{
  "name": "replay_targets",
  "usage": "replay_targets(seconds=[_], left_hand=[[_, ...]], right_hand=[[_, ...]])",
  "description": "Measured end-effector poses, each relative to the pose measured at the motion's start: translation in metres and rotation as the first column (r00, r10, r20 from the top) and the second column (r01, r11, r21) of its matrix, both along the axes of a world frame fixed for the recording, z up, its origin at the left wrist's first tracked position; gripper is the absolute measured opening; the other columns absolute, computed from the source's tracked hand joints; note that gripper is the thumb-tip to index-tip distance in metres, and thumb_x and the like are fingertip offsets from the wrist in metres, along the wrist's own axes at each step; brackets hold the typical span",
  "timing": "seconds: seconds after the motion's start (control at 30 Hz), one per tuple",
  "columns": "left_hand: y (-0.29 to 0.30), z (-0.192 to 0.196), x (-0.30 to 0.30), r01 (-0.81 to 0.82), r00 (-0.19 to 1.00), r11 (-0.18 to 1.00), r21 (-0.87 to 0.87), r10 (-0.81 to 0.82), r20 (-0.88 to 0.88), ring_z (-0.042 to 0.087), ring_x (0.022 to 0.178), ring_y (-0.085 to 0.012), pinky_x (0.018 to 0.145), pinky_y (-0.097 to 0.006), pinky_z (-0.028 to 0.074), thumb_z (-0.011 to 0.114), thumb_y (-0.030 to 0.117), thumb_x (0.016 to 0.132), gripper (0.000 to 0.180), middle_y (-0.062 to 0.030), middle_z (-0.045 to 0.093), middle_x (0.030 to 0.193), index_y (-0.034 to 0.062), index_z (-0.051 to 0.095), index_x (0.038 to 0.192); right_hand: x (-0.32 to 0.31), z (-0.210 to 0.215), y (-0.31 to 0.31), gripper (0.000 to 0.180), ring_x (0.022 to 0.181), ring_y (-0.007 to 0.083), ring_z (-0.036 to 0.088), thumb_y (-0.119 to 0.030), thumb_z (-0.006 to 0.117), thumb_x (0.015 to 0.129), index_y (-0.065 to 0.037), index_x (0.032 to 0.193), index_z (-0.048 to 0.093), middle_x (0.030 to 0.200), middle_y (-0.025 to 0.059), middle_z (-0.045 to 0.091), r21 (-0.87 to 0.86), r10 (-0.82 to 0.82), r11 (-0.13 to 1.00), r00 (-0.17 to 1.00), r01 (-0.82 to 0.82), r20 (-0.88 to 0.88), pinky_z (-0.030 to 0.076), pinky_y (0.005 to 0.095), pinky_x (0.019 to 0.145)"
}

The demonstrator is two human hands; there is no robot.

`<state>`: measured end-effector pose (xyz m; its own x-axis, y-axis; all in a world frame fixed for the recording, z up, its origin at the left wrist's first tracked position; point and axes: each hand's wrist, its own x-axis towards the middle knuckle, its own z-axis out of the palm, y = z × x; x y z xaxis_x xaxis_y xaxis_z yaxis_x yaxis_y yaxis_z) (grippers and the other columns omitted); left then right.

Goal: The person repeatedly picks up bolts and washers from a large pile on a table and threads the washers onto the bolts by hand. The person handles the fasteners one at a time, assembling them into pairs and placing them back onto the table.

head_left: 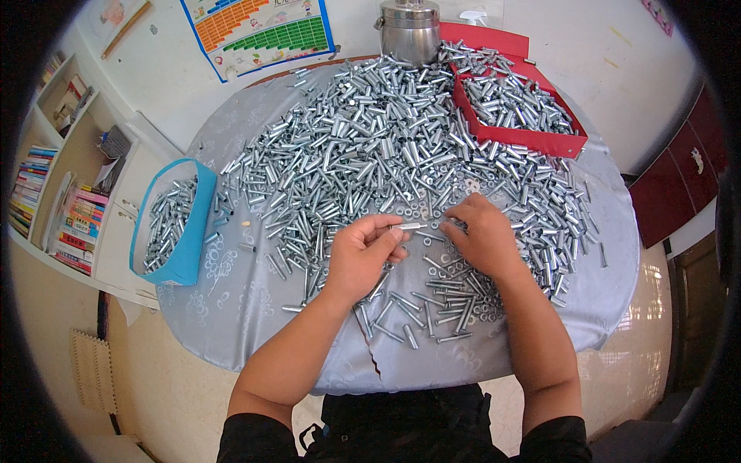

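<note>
On the table (255,309) | left hand (363,255) fingers pinch metal tube (407,227) | right hand (482,235) curled over washers (432,208), grasp unclear

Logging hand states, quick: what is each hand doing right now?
Left hand: closed, pinching a thin metal rod.
Right hand: palm down on the metal pieces; grip cannot be told.

silver tubes (370,139), red tray (540,140), blue bin (189,231).

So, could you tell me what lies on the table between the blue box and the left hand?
In the head view, between the blue box and the left hand lie scattered metal sleeves on the grey tablecloth.
</note>
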<state>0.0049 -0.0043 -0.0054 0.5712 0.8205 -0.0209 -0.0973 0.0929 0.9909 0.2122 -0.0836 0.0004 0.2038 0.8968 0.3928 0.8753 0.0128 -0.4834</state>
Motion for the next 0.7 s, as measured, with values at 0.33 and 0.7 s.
replay_targets(seconds=[0.33, 0.7], left_hand=[[-0.001, 0.001, 0.0, 0.003, 1.0, 1.0, -0.009, -0.003, -0.014, 0.066, 0.072, -0.0139, 0.064, -0.026, 0.055, 0.06, 0.007, 0.092, 0.021, -0.012, 0.07, 0.095, -0.0015, 0.062, 0.111], [-0.001, 0.001, 0.001, 0.005, 1.0, 1.0, -0.012, -0.005, -0.004, 0.066, 0.072, -0.0142, 0.064, -0.027, 0.055, 0.06, 0.007, 0.092, 0.023, -0.0127, 0.07, 0.095, -0.0021, 0.061, 0.113]], right_hand=[[-0.002, -0.005, 0.003, 0.012, 0.08, 0.0321, 0.061, -0.014, 0.07, 0.074, -0.005, 0.081, 0.068, 0.079, 0.0128, 0.059, -0.006, 0.045, 0.999, 0.997, -0.045, 0.056, 0.05, 0.0419, 0.071], [-0.003, 0.012, -0.001, 0.01, 0.068, 0.027, 0.061, -0.008, 0.065, 0.082, -0.001, 0.089, 0.063, 0.08, 0.0137, 0.065, -0.099, 0.035, 0.989, 0.834, -0.107, -0.551, 0.048, 0.0332, 0.065]])
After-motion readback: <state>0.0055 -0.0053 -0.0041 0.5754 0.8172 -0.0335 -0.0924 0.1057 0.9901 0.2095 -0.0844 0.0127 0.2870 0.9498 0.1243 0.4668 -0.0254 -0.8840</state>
